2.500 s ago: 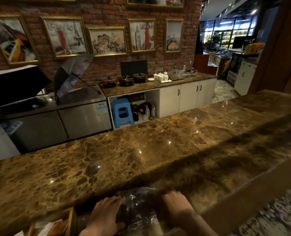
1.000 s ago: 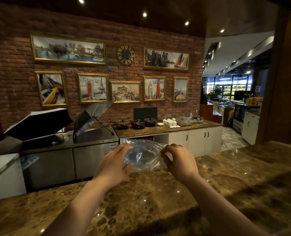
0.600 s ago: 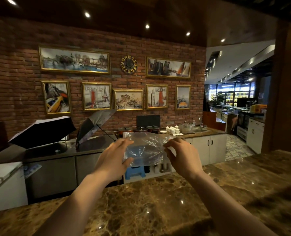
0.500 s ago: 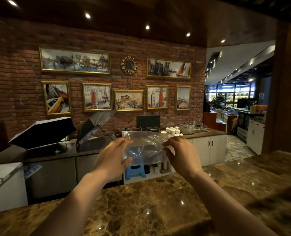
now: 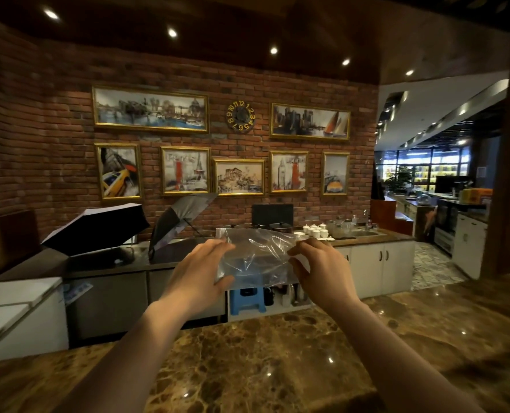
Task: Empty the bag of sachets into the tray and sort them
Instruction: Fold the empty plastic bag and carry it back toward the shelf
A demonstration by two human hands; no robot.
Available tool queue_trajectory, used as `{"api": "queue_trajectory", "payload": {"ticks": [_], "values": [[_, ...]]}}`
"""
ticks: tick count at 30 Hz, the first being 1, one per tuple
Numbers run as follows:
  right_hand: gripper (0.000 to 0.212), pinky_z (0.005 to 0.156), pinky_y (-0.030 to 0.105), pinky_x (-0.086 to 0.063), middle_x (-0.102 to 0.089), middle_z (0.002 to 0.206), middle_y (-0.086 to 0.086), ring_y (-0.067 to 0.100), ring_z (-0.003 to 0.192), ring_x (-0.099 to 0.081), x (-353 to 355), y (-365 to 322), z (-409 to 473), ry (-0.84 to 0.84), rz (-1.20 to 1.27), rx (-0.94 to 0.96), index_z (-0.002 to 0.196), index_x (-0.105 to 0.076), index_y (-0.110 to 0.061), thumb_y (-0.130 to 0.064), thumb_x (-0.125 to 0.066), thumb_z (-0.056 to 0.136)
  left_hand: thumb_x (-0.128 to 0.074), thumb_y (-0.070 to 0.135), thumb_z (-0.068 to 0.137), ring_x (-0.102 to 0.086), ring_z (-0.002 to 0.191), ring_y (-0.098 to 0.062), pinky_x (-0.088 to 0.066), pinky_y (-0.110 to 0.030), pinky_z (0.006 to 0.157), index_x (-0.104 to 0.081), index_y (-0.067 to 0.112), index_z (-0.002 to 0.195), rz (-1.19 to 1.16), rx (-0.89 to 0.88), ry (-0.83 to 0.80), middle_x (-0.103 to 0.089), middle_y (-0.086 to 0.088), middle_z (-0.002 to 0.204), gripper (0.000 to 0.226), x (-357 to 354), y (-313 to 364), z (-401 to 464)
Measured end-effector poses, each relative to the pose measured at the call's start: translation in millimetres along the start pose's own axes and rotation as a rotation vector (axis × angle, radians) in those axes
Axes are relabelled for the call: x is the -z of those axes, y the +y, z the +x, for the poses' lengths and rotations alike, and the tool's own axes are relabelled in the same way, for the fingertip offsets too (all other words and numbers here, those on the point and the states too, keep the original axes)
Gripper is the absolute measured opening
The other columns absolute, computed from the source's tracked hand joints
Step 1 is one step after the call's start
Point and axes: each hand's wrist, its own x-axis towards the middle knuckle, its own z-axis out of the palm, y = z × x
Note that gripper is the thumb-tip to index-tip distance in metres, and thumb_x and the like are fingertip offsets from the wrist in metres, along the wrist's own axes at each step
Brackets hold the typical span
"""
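Nearest the camera, the brown marble surface (image 5: 247, 368) runs across the lower frame. No tray and no sachets are visible on the part shown.

Above the surface, both forearms extend forward and hold the bag (image 5: 255, 257) at chest height, well clear of the marble. The left hand (image 5: 200, 275) pinches the bag's left edge, fingers (image 5: 222, 245) closed on the film near the top corner. The right hand (image 5: 319, 272) pinches the right edge, fingers (image 5: 297, 250) curled onto the plastic. The bag is clear, slack and creased; the background shows through it and no contents can be made out, so it is probably already empty or nearly so.

Step in hand, as judged: checking or flattening the bag after tipping it out. Procedure:
- Keep both pinches near the upper corners so the film hangs flat.
- Stretch it gently sideways; thin film tears under a sharp pull.
- Inspect the lower corners for a trapped sachet.
- Lower it over the tray before shaking, so nothing falls on the marble.

Beyond, a steel counter carries two open umbrellas (image 5: 98, 228); a blue stool (image 5: 247, 299) stands under a shelf. Farthest back is a brick wall with framed pictures and a clock (image 5: 240, 117).
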Motion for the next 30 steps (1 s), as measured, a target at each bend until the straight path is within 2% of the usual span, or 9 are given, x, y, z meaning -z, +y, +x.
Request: {"api": "queue_trajectory", "payload": {"ticks": [5, 8, 14, 19, 25, 30], "values": [[0.021, 0.077, 0.038, -0.058, -0.07, 0.116, -0.005, 0.019, 0.104, -0.063, 0, -2, -4, -0.013, 0.017, -0.021, 0.11, -0.072, -0.028, -0.024, -0.072, 0.09, -0.069, 0.037, 0.09, -0.04, 0.137, -0.013, -0.042, -0.034, 0.106, -0.042, 0.034, 0.143, -0.002, -0.045, 0.047, -0.043, 0.012, 0.148, 0.06, -1, 1, -7], [0.019, 0.078, 0.041, -0.057, -0.069, 0.116, -0.004, 0.021, 0.107, -0.062, -3, -8, -7, -0.043, 0.061, -0.023, 0.11, -0.071, -0.028, -0.026, -0.068, 0.091, -0.071, 0.038, 0.088, -0.041, 0.138, -0.016, -0.043, -0.037, 0.106, -0.044, 0.034, 0.142, -0.017, -0.027, 0.065, -0.043, 0.009, 0.148, 0.061, -2, -3, -22], [0.017, 0.077, 0.04, -0.057, -0.067, 0.11, -0.008, 0.016, 0.102, -0.063, -34, -46, -7, -0.105, 0.145, 0.047, 0.109, -0.069, -0.032, -0.032, -0.064, 0.093, -0.075, 0.047, 0.083, -0.04, 0.141, -0.016, -0.038, -0.032, 0.111, -0.043, 0.036, 0.144, 0.037, 0.116, 0.052, -0.039, 0.007, 0.157, 0.07, 16, -30, -61], [0.015, 0.078, 0.041, -0.056, -0.069, 0.109, -0.007, 0.018, 0.101, -0.064, -76, -122, -3, -0.171, 0.332, 0.152, 0.107, -0.072, -0.03, -0.03, -0.064, 0.094, -0.075, 0.053, 0.08, -0.036, 0.141, -0.014, -0.038, -0.033, 0.113, -0.039, 0.043, 0.145, 0.136, 0.311, 0.01, -0.033, 0.01, 0.158, 0.075, 62, -82, -115], [0.012, 0.076, 0.039, -0.054, -0.069, 0.11, -0.004, 0.023, 0.098, -0.065, -123, -232, -31, -0.245, 0.525, 0.299, 0.104, -0.071, -0.029, -0.029, -0.067, 0.093, -0.079, 0.06, 0.072, -0.028, 0.147, -0.01, -0.026, -0.035, 0.122, -0.039, 0.045, 0.144, 0.219, 0.515, 0.019, -0.029, 0.019, 0.159, 0.084, 123, -128, -217], [0.014, 0.083, 0.04, -0.055, -0.074, 0.11, -0.004, 0.024, 0.104, -0.066, -129, -344, -42, -0.259, 0.642, 0.43, 0.103, -0.074, -0.028, -0.024, -0.069, 0.091, -0.083, 0.053, 0.072, -0.036, 0.144, -0.018, -0.035, -0.035, 0.113, -0.037, 0.042, 0.145, 0.394, 0.627, 0.004, -0.031, 0.01, 0.16, 0.087, 199, -163, -290]]}}
